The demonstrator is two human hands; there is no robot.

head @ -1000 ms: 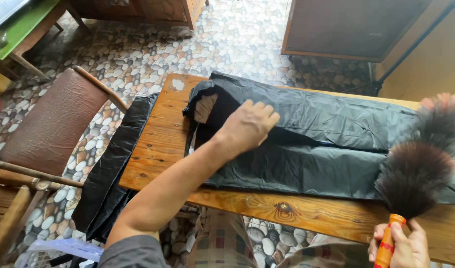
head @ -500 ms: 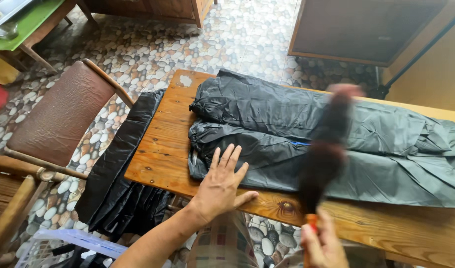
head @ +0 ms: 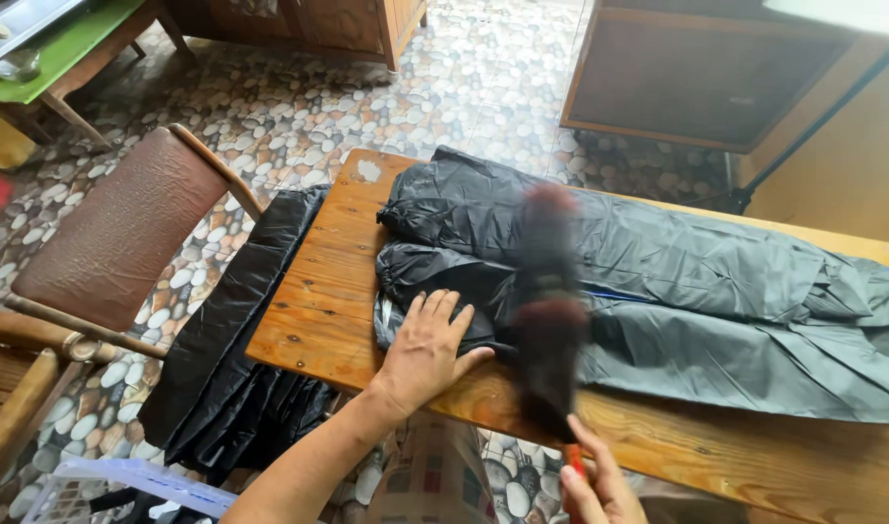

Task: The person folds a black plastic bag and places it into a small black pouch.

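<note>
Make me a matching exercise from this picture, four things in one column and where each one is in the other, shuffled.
Things:
1. dark feather duster
2. black waterproof trousers
3. brown padded wooden chair
4. black plastic sheet

Places:
A. hanging off the wooden table's left edge
B. on the pebble floor, left of the table
C. held by the right hand, blurred
D. spread on the table, under the left hand

Pairs: 1-C, 2-D, 3-B, 4-A
</note>
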